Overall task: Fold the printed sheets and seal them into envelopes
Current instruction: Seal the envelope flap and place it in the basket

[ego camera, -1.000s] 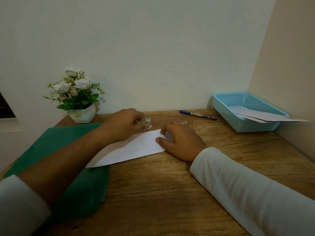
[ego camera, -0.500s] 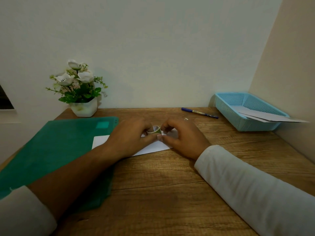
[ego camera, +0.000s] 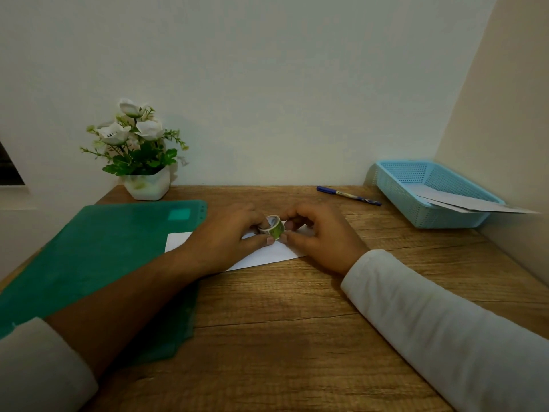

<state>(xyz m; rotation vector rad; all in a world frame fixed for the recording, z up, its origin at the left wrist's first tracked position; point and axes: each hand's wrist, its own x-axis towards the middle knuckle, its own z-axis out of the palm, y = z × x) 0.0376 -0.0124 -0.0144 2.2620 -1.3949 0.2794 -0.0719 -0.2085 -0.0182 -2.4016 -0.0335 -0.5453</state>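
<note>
Green-patterned tape roll point(ego camera: 274, 227), white envelope point(ego camera: 267, 254), teal folder point(ego camera: 104, 248), light blue perforated basket point(ego camera: 395, 185), blue pen point(ego camera: 349, 195)

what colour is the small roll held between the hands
The roll is white with a green printed pattern, best seen in the head view.

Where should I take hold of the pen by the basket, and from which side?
Mid-barrel, from straight above. The pen lies flat on the table, running left to right with bare wood along both long sides, so close across the barrel, away from the basket at its right end.
</note>
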